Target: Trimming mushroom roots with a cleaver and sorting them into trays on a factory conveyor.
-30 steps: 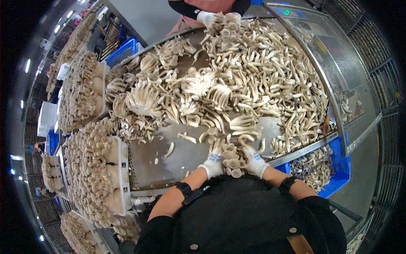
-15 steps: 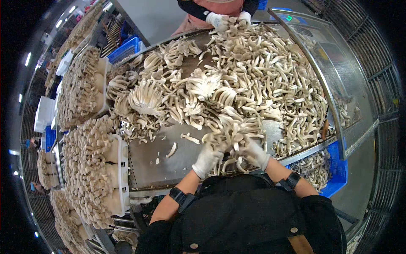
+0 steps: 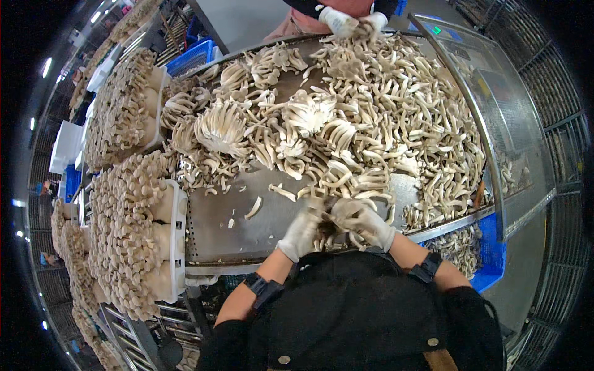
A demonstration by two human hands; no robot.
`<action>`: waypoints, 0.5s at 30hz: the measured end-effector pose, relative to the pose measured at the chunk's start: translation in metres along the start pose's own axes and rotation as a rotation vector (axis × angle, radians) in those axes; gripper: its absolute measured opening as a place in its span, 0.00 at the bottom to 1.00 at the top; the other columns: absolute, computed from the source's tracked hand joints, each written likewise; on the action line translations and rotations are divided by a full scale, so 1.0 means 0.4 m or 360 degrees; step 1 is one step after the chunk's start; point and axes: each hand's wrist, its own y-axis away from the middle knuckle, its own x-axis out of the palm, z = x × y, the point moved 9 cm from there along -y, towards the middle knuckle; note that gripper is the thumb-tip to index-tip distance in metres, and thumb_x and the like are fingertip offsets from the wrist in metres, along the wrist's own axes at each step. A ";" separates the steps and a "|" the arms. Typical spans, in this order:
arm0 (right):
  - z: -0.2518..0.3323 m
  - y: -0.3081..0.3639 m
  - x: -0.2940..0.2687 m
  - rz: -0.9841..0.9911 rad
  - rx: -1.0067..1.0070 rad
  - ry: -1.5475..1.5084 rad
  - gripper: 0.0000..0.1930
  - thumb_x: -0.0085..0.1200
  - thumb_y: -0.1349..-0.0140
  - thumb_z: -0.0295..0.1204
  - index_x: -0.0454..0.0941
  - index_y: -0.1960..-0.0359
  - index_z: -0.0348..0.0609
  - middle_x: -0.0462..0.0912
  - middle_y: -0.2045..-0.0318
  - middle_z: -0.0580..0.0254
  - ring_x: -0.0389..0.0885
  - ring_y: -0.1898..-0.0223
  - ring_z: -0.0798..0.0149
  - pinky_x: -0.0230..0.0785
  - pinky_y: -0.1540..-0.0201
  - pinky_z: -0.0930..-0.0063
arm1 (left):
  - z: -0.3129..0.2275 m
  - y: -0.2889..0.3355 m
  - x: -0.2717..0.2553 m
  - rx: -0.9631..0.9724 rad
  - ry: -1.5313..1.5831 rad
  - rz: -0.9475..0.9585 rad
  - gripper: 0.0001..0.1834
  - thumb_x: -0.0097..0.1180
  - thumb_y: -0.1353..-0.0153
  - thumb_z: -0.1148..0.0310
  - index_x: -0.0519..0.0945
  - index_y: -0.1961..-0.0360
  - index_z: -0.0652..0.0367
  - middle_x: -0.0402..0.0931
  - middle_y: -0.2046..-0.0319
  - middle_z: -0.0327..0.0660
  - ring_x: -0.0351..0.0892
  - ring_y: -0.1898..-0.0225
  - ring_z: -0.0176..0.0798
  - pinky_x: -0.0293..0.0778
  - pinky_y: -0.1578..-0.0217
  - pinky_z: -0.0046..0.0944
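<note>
- White-gloved left hand (image 3: 301, 231): fingers curled, blurred; cannot tell if pinching.
- Mushrooms (image 3: 325, 230), between both hands: probably light, soft, easily snapped; best held gently near the base.
- Right hand (image 3: 366, 224): fingers bent over the mushrooms, pinch likewise unclear.

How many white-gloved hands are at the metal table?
4: the wearer's left hand and right hand on the near side, plus a co-worker's two hands on the far side. None appears hidden.
</note>
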 end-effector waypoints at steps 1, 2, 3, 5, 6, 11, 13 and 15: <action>-0.135 0.023 -0.024 -0.0133 0.0830 0.0113 0.30 0.65 0.51 0.44 0.70 0.52 0.38 0.78 0.62 0.54 0.76 0.61 0.60 0.69 0.55 0.66 | 0.005 0.001 0.015 0.0049 -0.0405 0.0004 0.23 0.51 0.38 0.68 0.64 0.43 0.59 0.72 0.54 0.41 0.75 0.59 0.34 0.74 0.58 0.32; -0.138 0.034 -0.041 -0.0144 0.0830 0.0109 0.30 0.65 0.51 0.44 0.70 0.52 0.38 0.78 0.62 0.54 0.76 0.61 0.60 0.69 0.55 0.66 | 0.008 0.005 0.028 0.0101 -0.0810 0.0010 0.26 0.53 0.40 0.70 0.62 0.41 0.58 0.72 0.54 0.42 0.76 0.63 0.33 0.76 0.62 0.31; -0.107 0.023 -0.071 -0.0046 0.0861 0.0581 0.33 0.65 0.52 0.45 0.67 0.49 0.38 0.78 0.61 0.52 0.76 0.59 0.58 0.68 0.54 0.64 | 0.005 0.001 -0.039 -0.0104 -0.0339 -0.0154 0.33 0.57 0.43 0.74 0.57 0.37 0.53 0.71 0.54 0.42 0.75 0.70 0.32 0.76 0.71 0.30; -0.101 0.005 -0.140 0.0151 0.0668 0.1397 0.34 0.66 0.56 0.41 0.64 0.51 0.35 0.77 0.63 0.45 0.77 0.61 0.53 0.71 0.63 0.65 | -0.115 -0.013 -0.047 0.0297 -0.1075 -0.0400 0.36 0.59 0.46 0.73 0.58 0.37 0.49 0.71 0.52 0.46 0.76 0.69 0.34 0.75 0.73 0.33; -0.107 0.004 -0.159 0.0378 0.0892 0.1560 0.36 0.64 0.55 0.46 0.64 0.49 0.37 0.77 0.64 0.41 0.77 0.61 0.48 0.69 0.61 0.60 | -0.154 -0.021 -0.049 0.0376 -0.1879 -0.0387 0.34 0.59 0.46 0.70 0.60 0.38 0.50 0.71 0.52 0.48 0.77 0.65 0.38 0.76 0.68 0.37; -0.155 -0.038 -0.153 0.0795 0.0912 0.2044 0.30 0.61 0.53 0.39 0.67 0.50 0.35 0.77 0.61 0.40 0.77 0.57 0.48 0.68 0.55 0.61 | -0.181 -0.225 0.233 0.1028 -0.3492 0.0326 0.24 0.54 0.47 0.64 0.71 0.48 0.60 0.68 0.47 0.54 0.62 0.41 0.54 0.61 0.43 0.45; -0.150 0.005 -0.090 0.1010 0.0481 0.2414 0.35 0.59 0.51 0.35 0.59 0.41 0.39 0.74 0.54 0.38 0.77 0.55 0.48 0.68 0.53 0.61 | -0.133 -0.297 0.230 0.0366 -0.3811 0.0508 0.21 0.53 0.47 0.66 0.74 0.50 0.58 0.68 0.47 0.54 0.67 0.44 0.51 0.66 0.46 0.44; -0.140 0.059 -0.174 0.0706 0.1214 0.1831 0.35 0.58 0.50 0.26 0.57 0.38 0.42 0.66 0.44 0.41 0.75 0.51 0.49 0.69 0.49 0.63 | -0.126 -0.299 0.210 -0.0355 -0.3888 0.0534 0.19 0.55 0.47 0.63 0.76 0.53 0.56 0.70 0.50 0.52 0.71 0.48 0.49 0.70 0.52 0.46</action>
